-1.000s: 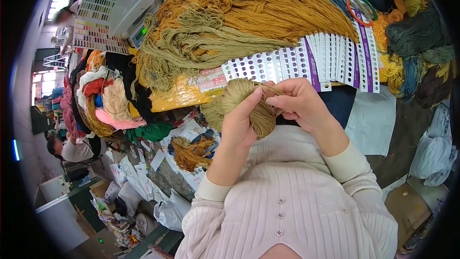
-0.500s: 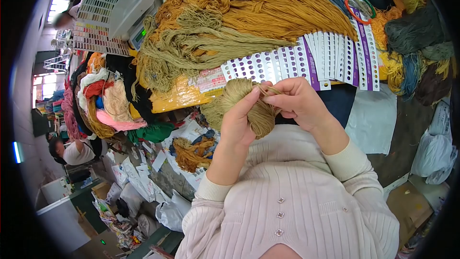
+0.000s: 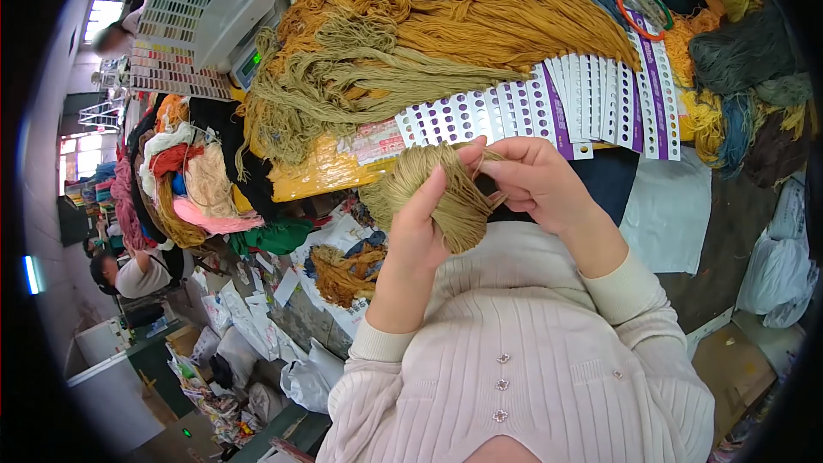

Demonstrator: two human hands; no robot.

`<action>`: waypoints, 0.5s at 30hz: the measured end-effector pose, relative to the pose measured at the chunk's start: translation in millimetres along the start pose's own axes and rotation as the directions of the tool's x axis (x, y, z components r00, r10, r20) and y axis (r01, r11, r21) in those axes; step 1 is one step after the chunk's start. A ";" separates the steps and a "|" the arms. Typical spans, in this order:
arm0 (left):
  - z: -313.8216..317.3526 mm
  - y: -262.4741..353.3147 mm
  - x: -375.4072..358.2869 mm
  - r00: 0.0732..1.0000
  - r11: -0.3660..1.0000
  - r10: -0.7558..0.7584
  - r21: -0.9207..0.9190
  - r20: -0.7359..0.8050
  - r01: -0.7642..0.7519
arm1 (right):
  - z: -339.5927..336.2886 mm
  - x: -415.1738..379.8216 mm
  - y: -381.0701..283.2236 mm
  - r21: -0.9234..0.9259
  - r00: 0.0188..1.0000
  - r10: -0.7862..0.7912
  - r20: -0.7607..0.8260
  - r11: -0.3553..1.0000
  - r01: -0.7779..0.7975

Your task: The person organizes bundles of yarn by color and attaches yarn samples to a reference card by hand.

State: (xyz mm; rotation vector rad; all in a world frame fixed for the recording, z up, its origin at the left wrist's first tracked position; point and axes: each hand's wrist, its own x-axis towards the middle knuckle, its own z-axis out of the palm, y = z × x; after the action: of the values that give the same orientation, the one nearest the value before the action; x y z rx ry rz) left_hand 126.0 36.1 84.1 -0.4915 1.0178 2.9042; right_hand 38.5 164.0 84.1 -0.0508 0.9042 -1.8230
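An olive-beige bundle of thread (image 3: 459,210) is held in front of my chest, at the table's near edge. My left hand (image 3: 422,210) wraps round its left side, with the thumb on top. At its right side, my right hand (image 3: 536,180) pinches some strands between thumb and fingers. Just beyond lie punched white and purple cards (image 3: 480,116), a long olive skein (image 3: 369,86) and a large heap of golden-brown thread (image 3: 480,9).
Scissors with red and green handles (image 3: 645,21) lie at the upper right, near dark and yellow skeins (image 3: 737,51). A scale (image 3: 249,62) and colour charts (image 3: 176,34) are at the upper left. Coloured yarn (image 3: 201,176) lies left. Another person (image 3: 137,274) is farther left.
My left hand has shifted slightly left and the bundle has turned a little. My right hand's fingers have moved slightly apart from the left thumb.
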 end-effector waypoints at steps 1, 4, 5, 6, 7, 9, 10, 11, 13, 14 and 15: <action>2.0 0.4 -0.5 1.000 1.000 -0.014 0.018 0.018 0.013 | 1.6 -0.4 0.4 -0.077 1.000 0.000 -0.018 0.997 -0.001; 3.0 0.3 -0.2 0.999 0.997 -0.016 0.079 0.051 0.012 | 4.4 0.6 1.5 -0.138 0.999 -0.017 -0.032 0.990 0.012; 2.8 0.5 0.0 0.998 0.995 -0.010 0.100 0.059 0.004 | 4.9 1.0 1.7 -0.129 0.999 -0.025 -0.030 0.991 0.021; 2.9 0.9 0.1 0.998 0.998 -0.003 0.058 0.060 -0.001 | 4.8 1.2 2.0 -0.128 0.999 -0.030 -0.032 0.991 0.025; 3.1 1.1 -0.1 0.998 1.000 0.006 0.015 0.060 -0.006 | 4.6 1.5 2.7 -0.127 0.999 -0.033 -0.034 0.992 0.029; 2.4 1.2 -0.7 0.999 1.000 0.017 0.009 0.032 -0.017 | 4.5 2.3 3.9 -0.107 0.999 -0.037 -0.037 0.994 0.033; 1.9 0.5 -1.0 1.000 0.999 0.021 0.045 0.002 -0.021 | 4.3 2.7 4.3 -0.088 0.999 -0.037 -0.040 0.996 0.033; 1.4 0.0 -1.2 0.999 0.996 0.025 0.082 -0.026 -0.023 | 4.0 3.0 4.6 -0.069 0.998 -0.037 -0.042 0.997 0.034; -1.1 1.2 0.8 0.999 0.999 -0.008 0.045 -0.039 0.009 | 2.3 4.3 6.3 -0.070 0.998 -0.057 -0.040 0.996 0.054; -1.9 1.7 1.6 0.999 0.999 -0.024 0.027 -0.044 0.025 | 1.6 4.7 6.6 -0.070 0.997 -0.067 -0.038 0.995 0.064; -0.8 2.1 1.7 0.999 1.000 -0.025 0.000 -0.041 0.025 | 0.6 4.5 6.1 -0.056 0.998 -0.055 -0.033 0.997 0.053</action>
State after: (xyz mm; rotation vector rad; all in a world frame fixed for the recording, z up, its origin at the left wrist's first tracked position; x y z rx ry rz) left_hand 124.4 33.8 84.3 -0.5621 1.0101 2.8832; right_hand 41.6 158.9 79.3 -0.0798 0.9857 -1.8539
